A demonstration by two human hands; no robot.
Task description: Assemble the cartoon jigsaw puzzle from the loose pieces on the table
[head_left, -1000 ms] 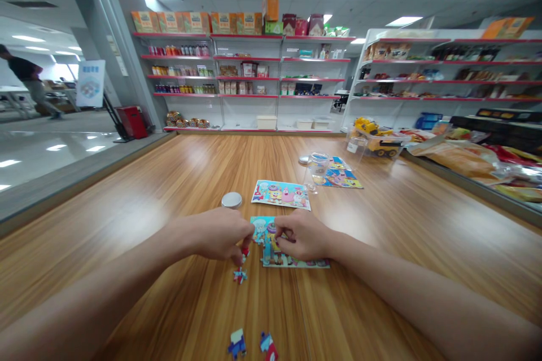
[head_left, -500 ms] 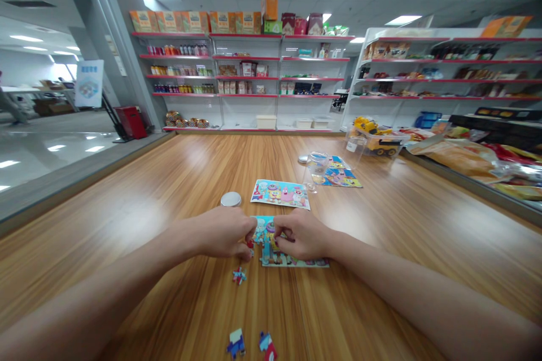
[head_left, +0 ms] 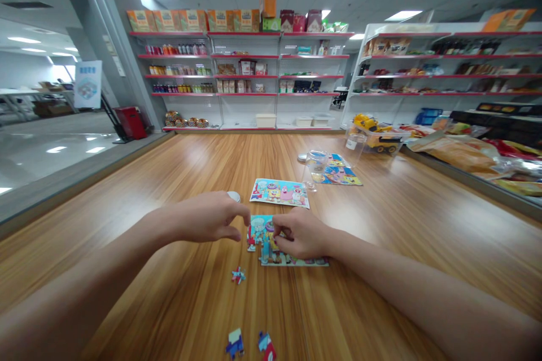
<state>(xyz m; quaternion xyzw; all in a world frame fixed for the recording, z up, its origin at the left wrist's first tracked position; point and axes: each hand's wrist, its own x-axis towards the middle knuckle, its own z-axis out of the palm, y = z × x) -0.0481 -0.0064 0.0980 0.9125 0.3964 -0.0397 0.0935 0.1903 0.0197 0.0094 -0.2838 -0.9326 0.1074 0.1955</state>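
Observation:
A partly assembled cartoon jigsaw puzzle [head_left: 271, 256] lies flat on the wooden table, its lower left corner open. My left hand [head_left: 212, 217] hovers just left of it, thumb and index finger apart with nothing between them. Resting over the middle of the puzzle, my right hand [head_left: 302, 234] has curled fingers, thumb and index close together at the surface. Whatever may be between those fingertips is hidden. Nearer to me lie a small red and blue puzzle piece [head_left: 238, 276], a blue and cream piece [head_left: 235, 343] and a blue and red piece [head_left: 266, 345].
Behind the puzzle lies a printed picture card [head_left: 279, 193]. A round metal lid [head_left: 234, 196] is partly behind my left hand. Further back are a clear plastic jar [head_left: 317, 163], another puzzle [head_left: 342, 176] and a clear bin with a yellow toy truck [head_left: 375, 138].
My left hand has drawn back left from the puzzle's left edge and its fingers have spread, uncovering a red-figured piece there. My right hand has stayed on the puzzle.

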